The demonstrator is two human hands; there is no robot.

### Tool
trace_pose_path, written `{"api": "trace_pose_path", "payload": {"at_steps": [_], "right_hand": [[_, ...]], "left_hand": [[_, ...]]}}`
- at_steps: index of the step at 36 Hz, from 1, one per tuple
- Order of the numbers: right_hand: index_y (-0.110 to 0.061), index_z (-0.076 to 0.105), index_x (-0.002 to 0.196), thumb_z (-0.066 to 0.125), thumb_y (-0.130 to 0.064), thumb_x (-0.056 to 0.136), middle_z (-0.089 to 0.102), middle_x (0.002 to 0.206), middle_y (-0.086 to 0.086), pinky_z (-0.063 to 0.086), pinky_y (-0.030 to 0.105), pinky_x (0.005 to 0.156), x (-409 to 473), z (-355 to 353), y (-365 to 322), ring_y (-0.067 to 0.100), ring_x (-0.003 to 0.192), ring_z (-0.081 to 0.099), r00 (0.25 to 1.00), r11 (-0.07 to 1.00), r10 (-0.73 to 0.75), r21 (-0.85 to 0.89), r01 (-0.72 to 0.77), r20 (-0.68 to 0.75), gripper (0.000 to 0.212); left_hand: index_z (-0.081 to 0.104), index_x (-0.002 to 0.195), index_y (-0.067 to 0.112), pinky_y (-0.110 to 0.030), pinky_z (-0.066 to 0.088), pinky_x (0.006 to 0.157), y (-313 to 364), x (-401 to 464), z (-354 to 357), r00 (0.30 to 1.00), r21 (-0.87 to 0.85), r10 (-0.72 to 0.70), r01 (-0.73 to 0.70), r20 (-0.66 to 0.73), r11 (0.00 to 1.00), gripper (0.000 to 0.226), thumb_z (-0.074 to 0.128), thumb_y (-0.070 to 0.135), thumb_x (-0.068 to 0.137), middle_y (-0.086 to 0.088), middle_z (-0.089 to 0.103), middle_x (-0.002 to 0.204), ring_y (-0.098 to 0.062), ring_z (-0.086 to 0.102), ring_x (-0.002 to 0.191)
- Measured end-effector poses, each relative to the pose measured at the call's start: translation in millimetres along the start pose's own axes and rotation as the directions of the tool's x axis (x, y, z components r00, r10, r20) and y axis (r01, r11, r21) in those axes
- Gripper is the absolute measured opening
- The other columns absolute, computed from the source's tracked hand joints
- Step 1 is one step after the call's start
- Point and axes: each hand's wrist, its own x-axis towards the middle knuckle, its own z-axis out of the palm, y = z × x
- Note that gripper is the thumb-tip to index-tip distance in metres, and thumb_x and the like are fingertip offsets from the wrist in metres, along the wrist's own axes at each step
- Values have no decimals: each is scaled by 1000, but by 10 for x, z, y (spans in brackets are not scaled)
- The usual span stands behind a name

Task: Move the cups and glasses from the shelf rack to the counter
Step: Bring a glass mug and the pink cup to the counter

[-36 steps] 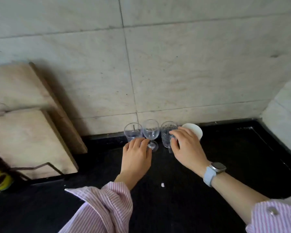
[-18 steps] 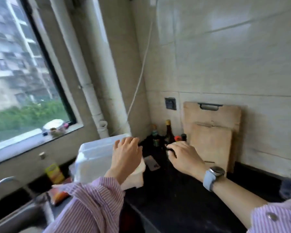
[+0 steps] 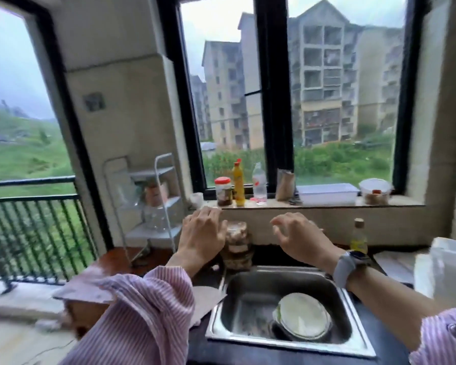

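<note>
A white tiered shelf rack (image 3: 157,204) stands left of the window, on a reddish wooden surface. Blurred items sit on its shelves, among them an orange-tinted cup (image 3: 154,194) and clear glassware (image 3: 156,219) lower down. My left hand (image 3: 203,234) is raised with fingers apart, empty, just right of the rack. My right hand (image 3: 299,237), with a watch on the wrist, hovers over the back of the sink, fingers spread, holding nothing. The glasses set down on the counter are out of view.
A steel sink (image 3: 287,310) with a white plate (image 3: 304,318) in it lies below my hands. A jar (image 3: 237,246) stands between them. Jars, bottles and containers line the window sill (image 3: 327,202). A yellow bottle (image 3: 358,237) and white box (image 3: 448,272) stand right.
My view has swung left from the glasses at the tiled wall, past the corner, to the sink and window. Both hands left the glasses and now hang empty near the rack.
</note>
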Motion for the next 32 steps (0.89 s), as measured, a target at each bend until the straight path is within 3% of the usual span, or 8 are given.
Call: {"api": "trace_pose_path", "payload": {"at_steps": [7,14,25,32], "right_hand": [[-14,61,109,43,-26,91,63,117,10,44,45,96,925,912,-914,29,113,52,978,971,-200,145,189,59,28],[-9,62,100,41,-21,91,65,105,12,46,40,90,1898,1804,-1417,29,104,57,944,928,-318,233,291,90,26],[-6,61,106,41,-13,92,65,111,14,43,32,86,3471,2784,-1942,28,101,59,942,865,-333,410,288,41,25],[-2,47,129,43,-9,92,52,133,18,36,37,106,3960,3696,-2227,28,123,48,954,856,-266,490,167,139,37]], "left_hand": [[55,115,11,-41,42,97,-1409,-25,-203,967,4,-249,250,-54,968,31,48,26,89,-12,59,121,-30,53,114],[55,116,8,-32,38,91,-2454,378,-49,927,37,-369,372,-65,928,30,48,21,90,-14,58,120,-28,53,113],[56,115,8,-42,46,93,-3733,1436,284,917,-16,-388,388,-92,921,29,48,20,90,-15,59,117,-30,56,107],[55,117,9,-43,46,93,-4674,1637,761,906,-55,-421,418,-51,907,29,46,19,90,-14,59,119,-29,56,108]]}}
